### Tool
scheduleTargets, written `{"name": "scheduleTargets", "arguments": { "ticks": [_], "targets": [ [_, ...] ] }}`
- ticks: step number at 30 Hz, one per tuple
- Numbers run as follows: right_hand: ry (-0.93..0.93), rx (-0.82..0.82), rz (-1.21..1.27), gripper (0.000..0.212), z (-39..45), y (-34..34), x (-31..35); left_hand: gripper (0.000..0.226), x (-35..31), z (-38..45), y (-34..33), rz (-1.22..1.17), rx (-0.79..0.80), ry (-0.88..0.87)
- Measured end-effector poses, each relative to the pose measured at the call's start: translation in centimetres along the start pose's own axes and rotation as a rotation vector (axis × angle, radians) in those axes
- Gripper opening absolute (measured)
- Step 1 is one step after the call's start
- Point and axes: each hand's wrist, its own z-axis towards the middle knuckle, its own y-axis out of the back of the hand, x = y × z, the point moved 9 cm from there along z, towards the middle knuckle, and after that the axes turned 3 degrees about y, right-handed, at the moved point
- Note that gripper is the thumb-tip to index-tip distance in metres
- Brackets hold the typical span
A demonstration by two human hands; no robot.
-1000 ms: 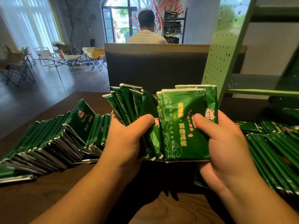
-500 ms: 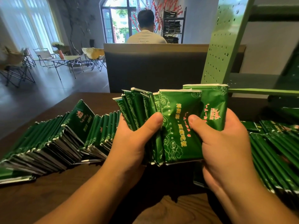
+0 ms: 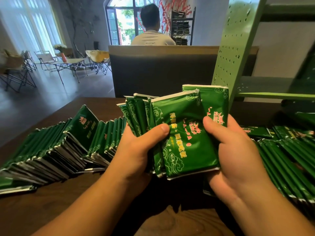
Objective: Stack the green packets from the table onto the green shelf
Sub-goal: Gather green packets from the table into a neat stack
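- Fingers of both the left hand (image 3: 136,150) and right hand (image 3: 238,154) curl round a fanned bunch of green packets (image 3: 184,133), thumbs on front.
- Bunch held above the tabletop (image 3: 51,210), between two packet rows (image 3: 56,147), green shelf (image 3: 238,48) just behind.

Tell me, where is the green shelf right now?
In the head view the green shelf stands at the upper right, on the far side of the table, just behind the packets held up in both hands.

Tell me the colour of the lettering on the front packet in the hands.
Yellow and pink lettering on the green front packet, head view.
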Motion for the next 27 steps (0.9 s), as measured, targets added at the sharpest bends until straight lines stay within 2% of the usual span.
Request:
{"name": "scheduleTargets", "arguments": {
  "ticks": [3, 6, 12, 15, 19, 22, 27],
  "targets": [
    [-0.039, 0.001, 0.046, 0.03, 0.2, 0.1, -0.3, 0.059, 0.1, 0.0, 0.1, -0.006, -0.007, 0.008],
    [0.001, -0.061, 0.006, 0.026, 0.4, 0.9, -0.1, 0.06, 0.1, 0.1, 0.6, 0.0, -0.036, 0.01],
    [0.327, -0.221, -0.292, 0.02, 0.0, 2.4, 3.3, 0.059, -0.7, 0.4, 1.2, 0.015, -0.09, -0.049],
    [0.52, -0.252, -0.455, 0.022, -0.9, 1.8, 5.3, 0.063, -1.7, 0.3, 1.8, 0.077, -0.17, -0.166],
    [0.681, -0.244, -0.634, 0.024, -2.1, 0.4, 6.4, 0.057, -3.5, -0.9, 2.3, 0.344, -0.328, -0.413],
    [0.68, -0.172, -0.645, 0.03, -2.2, -0.5, 5.9, 0.055, -3.6, -1.4, 1.9, 0.393, -0.317, -0.46],
    [0.571, -0.126, -0.675, 0.023, -1.4, -0.4, 4.3, 0.074, -2.2, -0.7, 0.5, 0.308, -0.129, -0.312]
  ]
}}
